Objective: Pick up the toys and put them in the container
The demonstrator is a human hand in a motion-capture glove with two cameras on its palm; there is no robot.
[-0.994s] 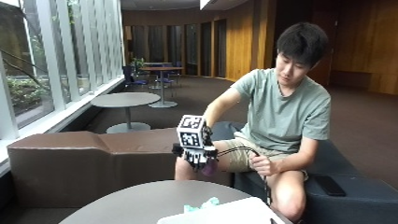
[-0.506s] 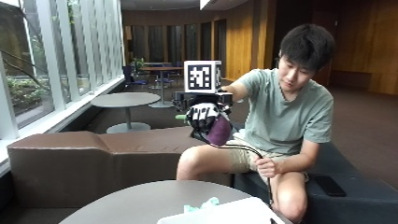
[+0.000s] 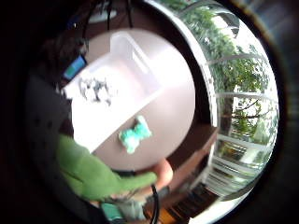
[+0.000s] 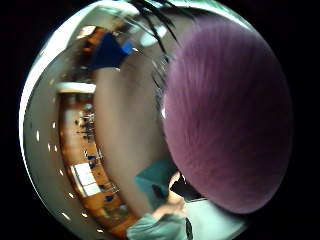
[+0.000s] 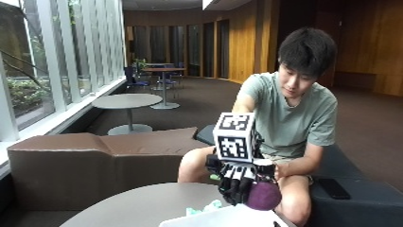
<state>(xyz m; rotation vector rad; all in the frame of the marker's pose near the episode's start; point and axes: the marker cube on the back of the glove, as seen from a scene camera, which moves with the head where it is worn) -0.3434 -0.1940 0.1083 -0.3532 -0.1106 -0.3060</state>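
From the outside view, going left to right, the round table (image 5: 135, 205) filled the lower left. At its near edge the pale rim of the container (image 5: 217, 217) showed, with a bit of the green toy (image 5: 211, 206) peeking up just behind it. To the right of that, the gloved right hand (image 5: 242, 182) hung above the container, its fingers curled round a purple plush toy (image 5: 263, 196) that bulged out below them.

The little-finger palm view looked down on what the outside view hid: the whole tabletop (image 3: 175, 93), the clear rectangular container (image 3: 112, 88) lying on it with a small grey toy (image 3: 96, 89) inside, and the green toy (image 3: 134, 134) on the table just beside the container's long wall. The green toy's long axis ran slantwise, one end pointing toward that wall.

The thumb-side palm view alone showed the purple toy (image 4: 227, 117) up close, a fuzzy rounded mass filling much of the view. Which way it pointed could not be told, as it looked round.
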